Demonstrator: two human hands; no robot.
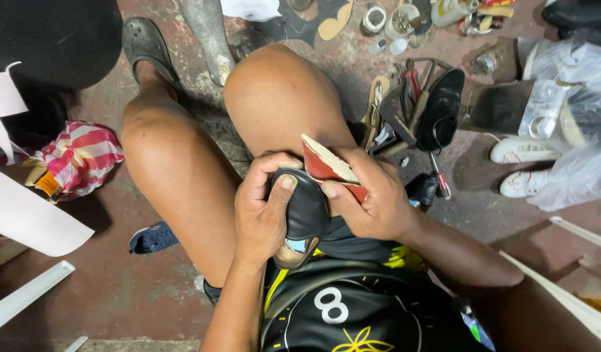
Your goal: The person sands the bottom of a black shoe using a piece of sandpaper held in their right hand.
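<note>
Over my lap | left hand (264, 208) is clenching black shoe (305, 215) firmly | right hand (372, 199) is gripping red sole piece (326, 166) | best keeping edges aligned, pressing evenly.

Left floor: crumpled red-and-white striped bag (79, 156).
Right edge: clear plastic bags (577, 130) heaped over white sneakers (519, 151).
</note>
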